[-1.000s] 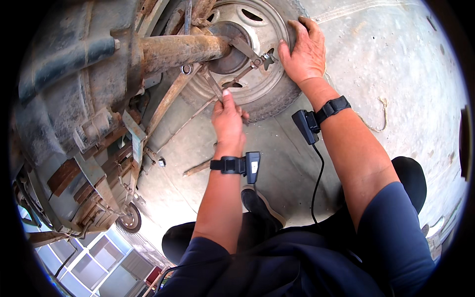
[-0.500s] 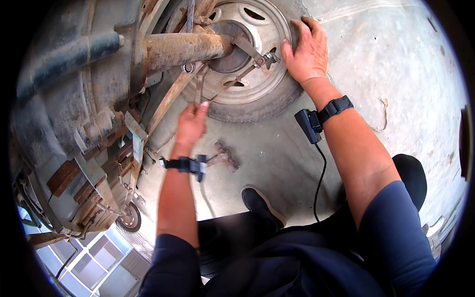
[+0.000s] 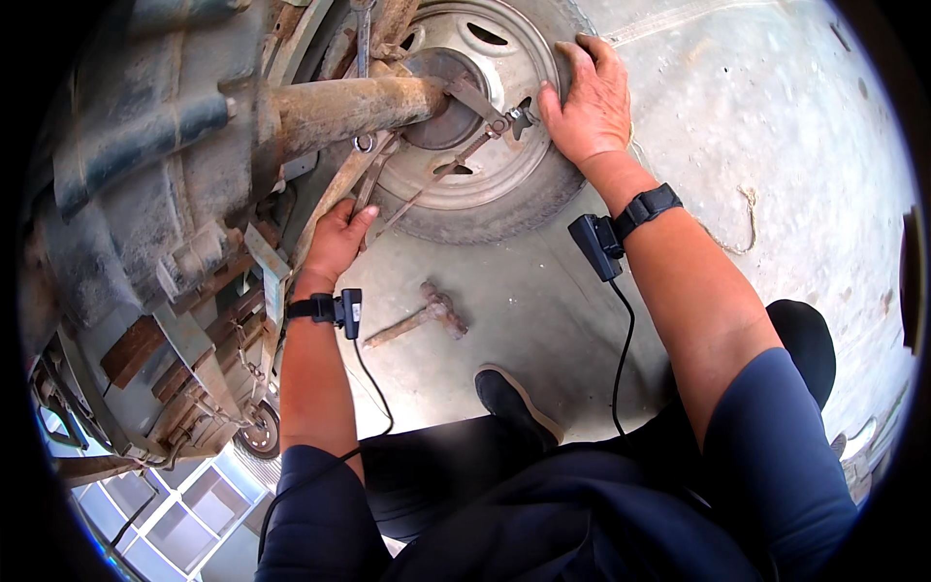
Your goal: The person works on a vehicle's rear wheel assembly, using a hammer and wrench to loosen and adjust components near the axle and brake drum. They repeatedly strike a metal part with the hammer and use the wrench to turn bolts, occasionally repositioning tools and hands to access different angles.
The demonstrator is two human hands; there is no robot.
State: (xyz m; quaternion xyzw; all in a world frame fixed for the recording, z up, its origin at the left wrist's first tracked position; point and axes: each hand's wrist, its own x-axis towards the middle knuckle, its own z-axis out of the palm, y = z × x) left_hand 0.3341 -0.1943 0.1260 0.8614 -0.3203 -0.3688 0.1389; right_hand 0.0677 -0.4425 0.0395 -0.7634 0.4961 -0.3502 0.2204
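My left hand [image 3: 338,238] is closed on a metal wrench [image 3: 371,177], its upper end among rusty linkage below the thick axle tube [image 3: 347,105]. My right hand [image 3: 588,109] rests on the right side of the tyre [image 3: 492,218], fingers apart and curved over it. The wheel's pale steel rim [image 3: 509,68] has slotted holes and a dark hub. A thin rod with an adjuster [image 3: 473,145] crosses the rim. A second spanner [image 3: 363,44] stands near the top of the axle. A hammer [image 3: 433,306] lies on the concrete below the wheel.
A large grimy casing [image 3: 145,126] and rusty frame members [image 3: 136,349] fill the left. Behind them are a smaller wheel [image 3: 260,435] and white window frames [image 3: 194,514]. A frayed rope [image 3: 749,218] lies on the floor at right. My boot [image 3: 514,398] is below the hammer.
My left hand has swung left with the wrench, whose handle now angles further left; the hammer has come into sight. My right hand stays on the tyre.
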